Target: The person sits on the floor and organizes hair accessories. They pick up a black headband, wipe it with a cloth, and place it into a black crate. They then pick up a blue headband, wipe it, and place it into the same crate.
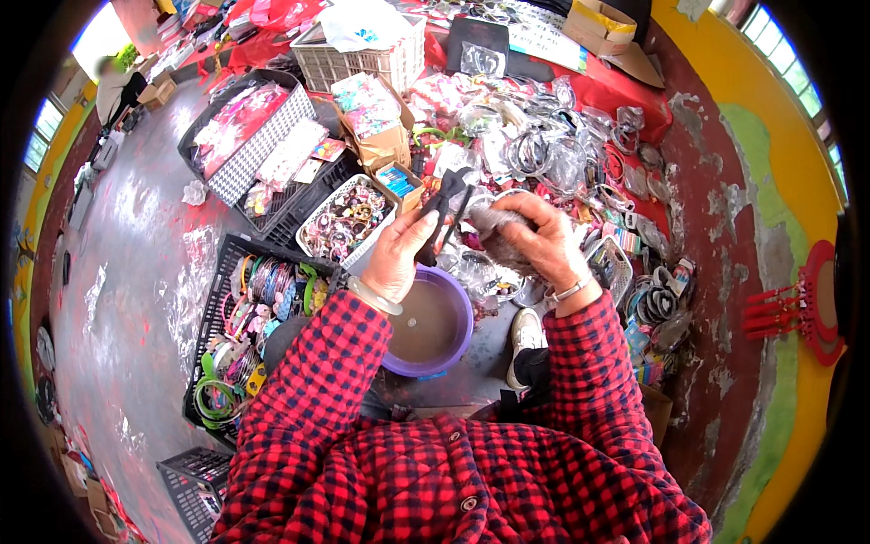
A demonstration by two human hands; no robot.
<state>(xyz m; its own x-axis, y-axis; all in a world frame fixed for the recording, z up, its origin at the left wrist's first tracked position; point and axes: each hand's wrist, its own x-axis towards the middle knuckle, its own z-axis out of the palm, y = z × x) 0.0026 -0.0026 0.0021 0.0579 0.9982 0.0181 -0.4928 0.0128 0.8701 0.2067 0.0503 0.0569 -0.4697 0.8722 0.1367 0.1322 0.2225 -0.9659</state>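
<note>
My left hand [397, 249] is closed around a black fabric piece [444, 201], perhaps a hairband, with a narrow part standing up above the fingers. Beside it my right hand [541, 243] grips a crumpled grey-brown rag [501, 243] between thumb and fingers. The two hands are apart, held above and beyond a round purple basin [468, 328]. Cloudy brownish water fills part of the basin, and a small pale spot shows on its surface. Part of the black piece is hidden in my left hand.
A heap of bagged hair accessories [544, 145] spreads ahead. A white basket [308, 238] of small hair ties stands to the left, near a black crate [207, 340] of colourful headbands. Boxes and a houndstooth bin [258, 140] lie farther off. One white shoe [526, 335] is beside the basin.
</note>
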